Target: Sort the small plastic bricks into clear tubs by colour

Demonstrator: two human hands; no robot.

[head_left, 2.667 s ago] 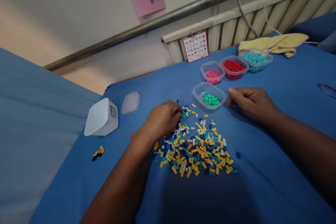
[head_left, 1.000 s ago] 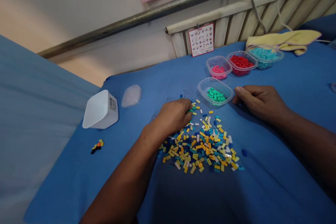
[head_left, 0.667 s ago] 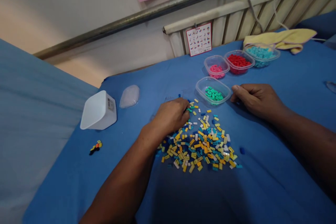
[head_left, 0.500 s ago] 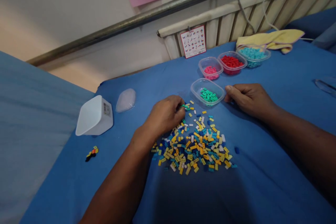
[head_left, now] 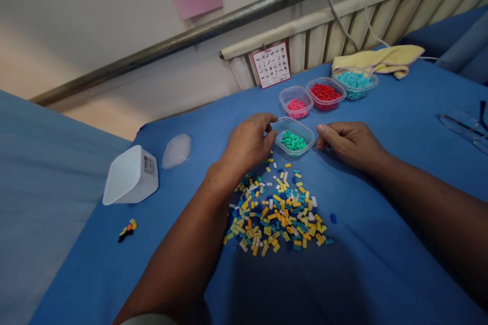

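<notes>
A heap of small bricks (head_left: pixel 278 210), yellow, blue, teal and white, lies on the blue cloth in front of me. Just beyond it stands a clear tub (head_left: pixel 310 136) holding green bricks (head_left: pixel 292 140). My left hand (head_left: pixel 249 143) hovers at the tub's left rim, fingers curled in a pinch; what is in them is hidden. My right hand (head_left: pixel 353 143) rests on the cloth as a loose fist, its thumb tip against the tub's right rim.
Behind stand tubs of pink bricks (head_left: pixel 295 105), red bricks (head_left: pixel 326 92) and cyan bricks (head_left: pixel 354 79), a yellow cloth (head_left: pixel 381 58) and a picture card (head_left: pixel 271 64). Left lie a white tub (head_left: pixel 129 175), a clear lid (head_left: pixel 176 151) and a small black-orange piece (head_left: pixel 127 230). Glasses (head_left: pixel 463 127) lie right.
My left hand pinched a green brick at the heap's far edge and lifted away toward the green tub's left rim. My right hand stayed beside the tub.
</notes>
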